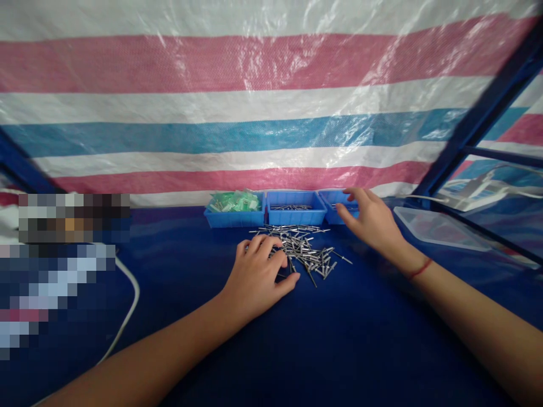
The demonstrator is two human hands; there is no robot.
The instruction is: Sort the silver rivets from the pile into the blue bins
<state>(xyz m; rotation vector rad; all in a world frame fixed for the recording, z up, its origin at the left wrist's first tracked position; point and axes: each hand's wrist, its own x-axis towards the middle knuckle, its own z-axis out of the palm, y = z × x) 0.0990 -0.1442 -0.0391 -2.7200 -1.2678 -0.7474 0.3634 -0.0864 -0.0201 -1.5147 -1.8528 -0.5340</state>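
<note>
A loose pile of silver pop rivets (311,254) lies on the dark blue tabletop (322,339). My left hand (261,271) rests at the pile's left side, fingers curved over the rivets and thumb held apart; nothing shows in its grip. Over the right-hand blue bin (333,199) hovers my right hand (369,217), thumb and fingers apart with nothing visible between them. It hides much of that bin, where a few rivets show. The middle blue bin (296,215) holds more rivets. Green-and-clear plastic packets (237,201) fill the left blue bin (235,219).
A clear plastic lid (439,229) lies right of the bins. A white power strip (479,189) sits beyond it by the blue frame post (479,107). At left runs a white cable (134,288). A striped tarp (212,135) hangs behind the bins.
</note>
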